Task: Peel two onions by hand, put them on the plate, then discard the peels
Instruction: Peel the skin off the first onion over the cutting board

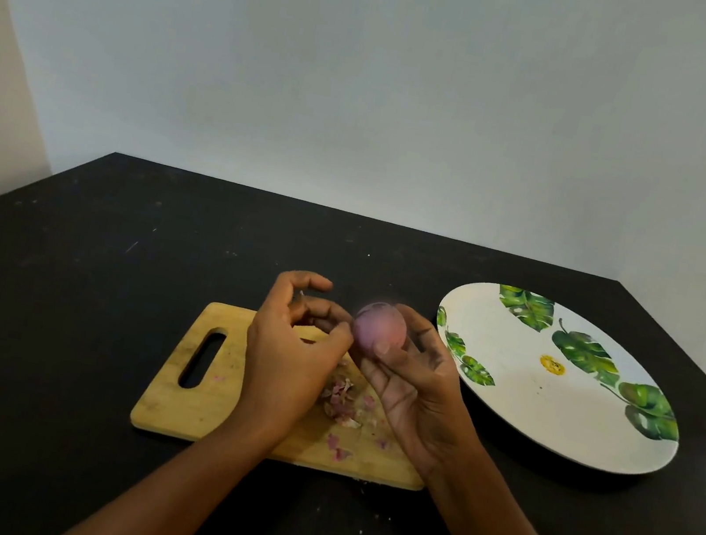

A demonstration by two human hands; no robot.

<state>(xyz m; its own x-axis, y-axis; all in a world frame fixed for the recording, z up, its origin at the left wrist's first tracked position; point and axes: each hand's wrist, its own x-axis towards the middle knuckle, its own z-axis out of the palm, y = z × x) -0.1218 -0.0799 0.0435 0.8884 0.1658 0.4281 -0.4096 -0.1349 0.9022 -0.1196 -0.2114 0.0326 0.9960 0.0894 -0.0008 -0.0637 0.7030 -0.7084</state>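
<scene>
Right hand point(416, 383): grips the onion point(378, 329) between thumb and fingers.
Left hand point(287, 349): fingers curled just beside the onion; cannot tell if they pinch anything.
Peels point(342, 397): below both hands, on the board point(200, 405).
Plate point(549, 418): rim near the right hand's right.
Table point(57, 313): runs wide left of the left hand.

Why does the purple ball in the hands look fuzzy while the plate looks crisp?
Head view: the round purple onion in the right hand is smeared, likely motion blur; the white leaf-printed plate lies sharp; the lighting is dim and even.
</scene>
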